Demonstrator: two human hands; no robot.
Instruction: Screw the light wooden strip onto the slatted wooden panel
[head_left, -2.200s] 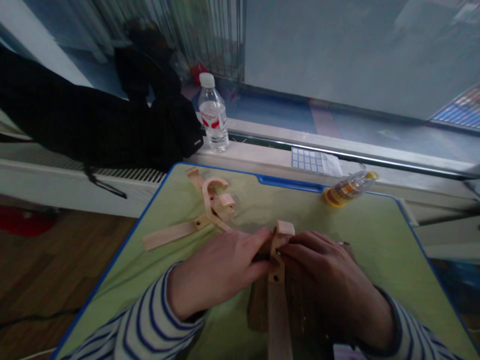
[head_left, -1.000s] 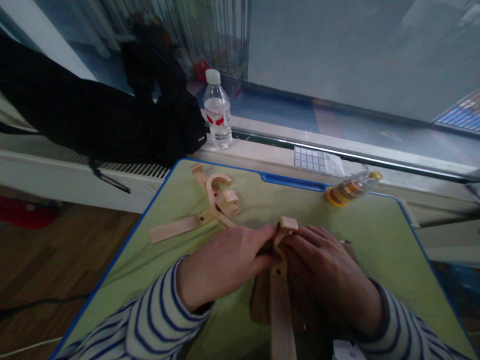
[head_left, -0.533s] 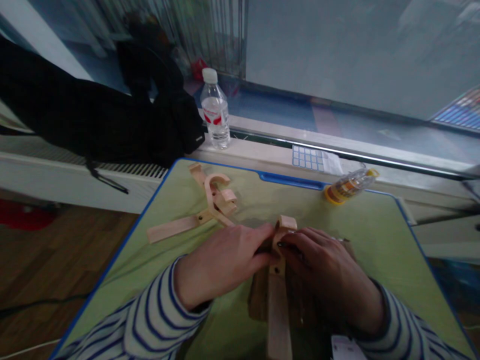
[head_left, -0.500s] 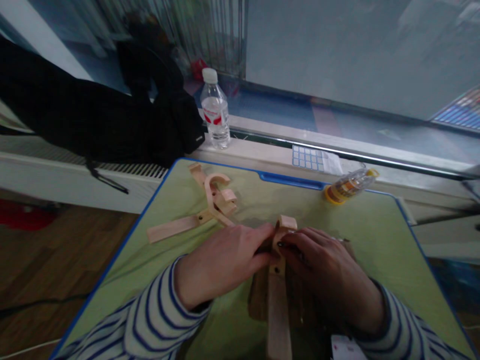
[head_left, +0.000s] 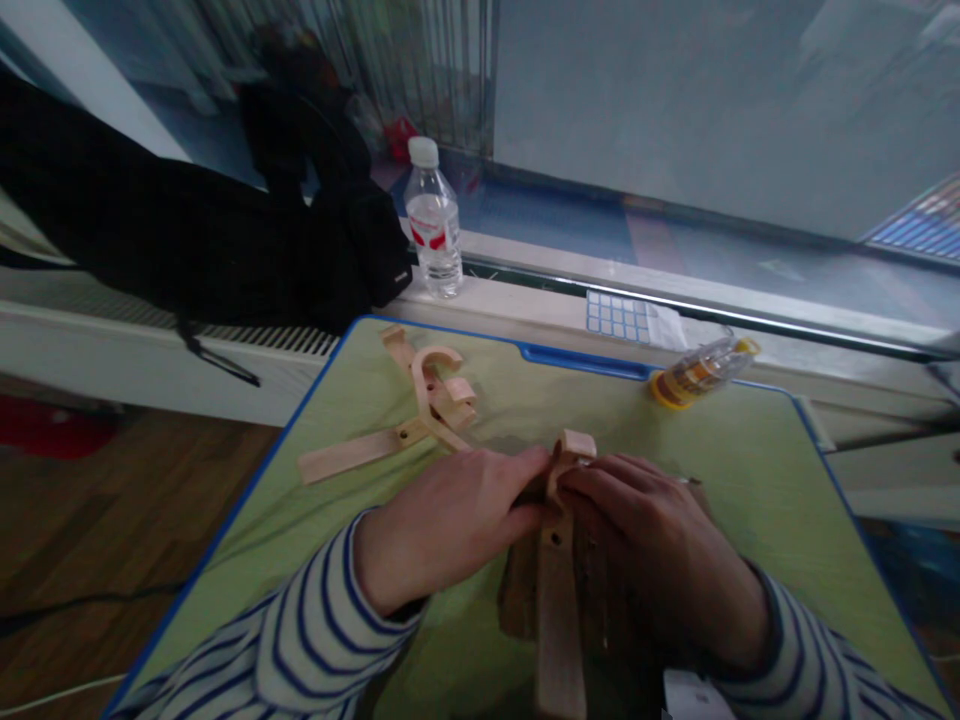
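A pale wooden hook (head_left: 561, 610) points away from me, with a long flat shank, a dark hole and a curled far end. My left hand (head_left: 457, 520) is closed on its left edge near the curl, thumb and forefinger against the wood. On the other side, my right hand (head_left: 667, 550) pinches the same stretch just above the hole; its fingertips are partly hidden. Beneath the hook lies a brown block-like thing (head_left: 517, 590), largely covered by my hands. Several similar wooden hooks (head_left: 424, 400) lie in a loose pile beyond my left hand.
The green table (head_left: 757, 470) has a blue rim. A clear bottle with a yellow base (head_left: 690, 378) leans at its far right. On the sill stand a water bottle (head_left: 435, 230) and a sheet of labels (head_left: 619, 315). A black bag (head_left: 300, 240) lies at left.
My right fingers have shifted slightly on the hook, covering a dark spot that showed at their tips. Both hands stay in the same place, and the view has moved very little.
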